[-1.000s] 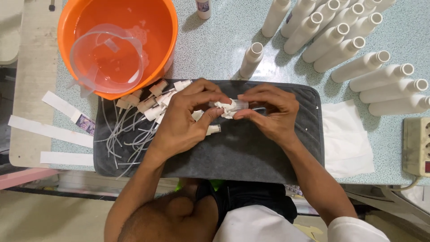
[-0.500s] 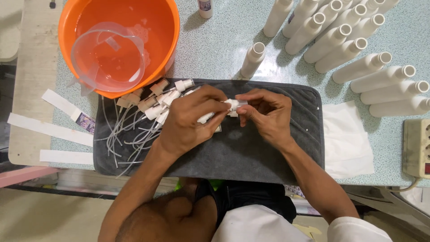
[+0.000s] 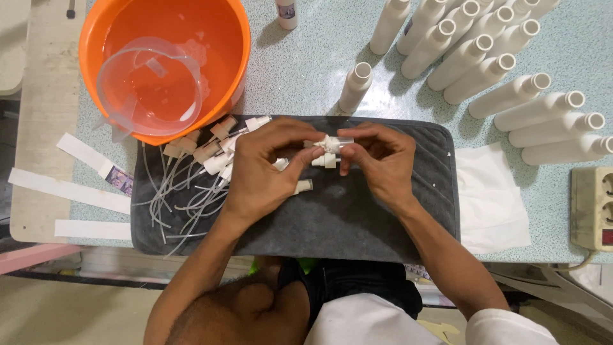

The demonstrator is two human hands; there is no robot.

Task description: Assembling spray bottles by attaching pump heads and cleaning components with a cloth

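Paper strips (image 3: 67, 190) at far left of table (image 3: 306, 70). Orange bucket (image 3: 167, 61) with clear jug (image 3: 150, 86) inside, top left. Pile of spray pumps (image 3: 204, 156) with tubes on left of grey mat (image 3: 345, 223). Left hand (image 3: 265, 169) grip narrow, pinching a white spray pump (image 3: 329, 145) over mat centre. Right hand (image 3: 377, 160) grip narrow on the same pump, fingertips nearly meeting left's. White bottles (image 3: 485, 57) lie top right; power strip (image 3: 592, 207) at far right.

Both hands, left (image 3: 265, 167) and right (image 3: 377, 160), pinch a white sprayer (image 3: 329, 144) between their fingertips; another sprayer (image 3: 325, 161) lies just below them.
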